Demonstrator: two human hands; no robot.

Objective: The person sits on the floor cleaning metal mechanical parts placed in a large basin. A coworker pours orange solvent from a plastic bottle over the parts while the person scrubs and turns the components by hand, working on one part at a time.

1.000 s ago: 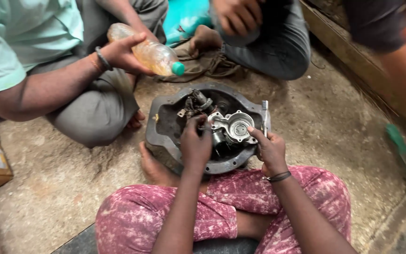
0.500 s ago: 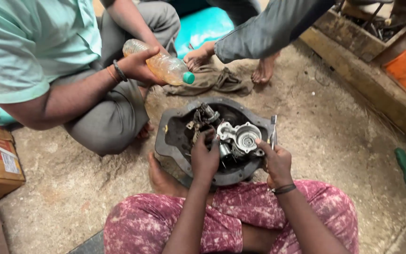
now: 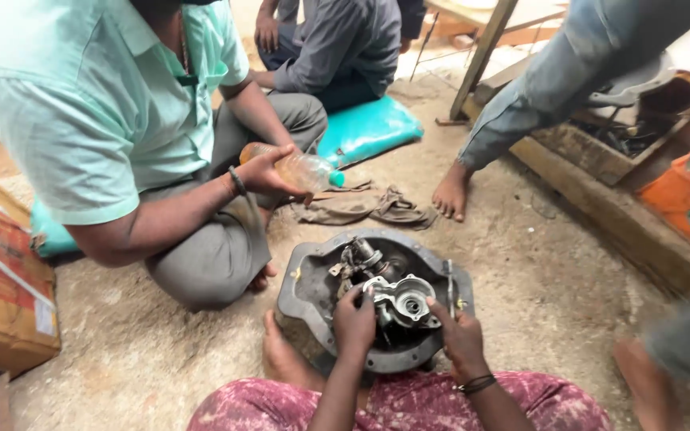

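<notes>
Both hands have barely shifted: left hand (image 3: 354, 321) fingers curl on the silver pump body (image 3: 403, 301) at housing (image 3: 307, 291) centre; right hand (image 3: 458, 337) pinches its 3 o'clock edge; internals exposed, unfinished.

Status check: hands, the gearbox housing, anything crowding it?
Left hand and right hand both on the gear assembly inside the housing. Housing flat on the floor. Co-worker's plastic bottle held close by, apart.

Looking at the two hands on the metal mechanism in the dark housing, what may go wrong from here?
1. The left hand and right hand are bare on the metal mechanism; fingers might get pinched or cut.
2. The housing lies on the dusty floor, so grit may enter.
3. A co-worker's plastic bottle is tilted nearby; liquid could spill.
</notes>
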